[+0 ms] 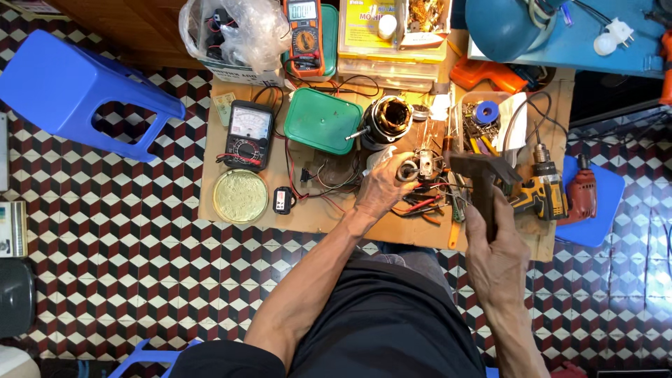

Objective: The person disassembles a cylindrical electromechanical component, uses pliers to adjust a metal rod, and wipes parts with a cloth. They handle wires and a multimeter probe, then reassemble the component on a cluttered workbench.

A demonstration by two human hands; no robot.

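My left hand (381, 187) rests on the low wooden board (231, 210) and grips a small cylindrical metal part (407, 170) among loose wires. My right hand (493, 245) holds a dark hammer (481, 175) by its handle, with the head raised just right of that part. A motor stator with copper windings (386, 120) lies beyond my left hand, next to a green plastic lid (320, 120). Red-handled pliers (420, 206) lie between my hands.
An analog multimeter (248, 134), a round brass tin lid (240, 195) and a small black tester (282, 200) sit at the board's left. A yellow cordless drill (542, 189) and a red drill (581, 192) lie at the right. A blue stool (77, 91) stands on the tiled floor.
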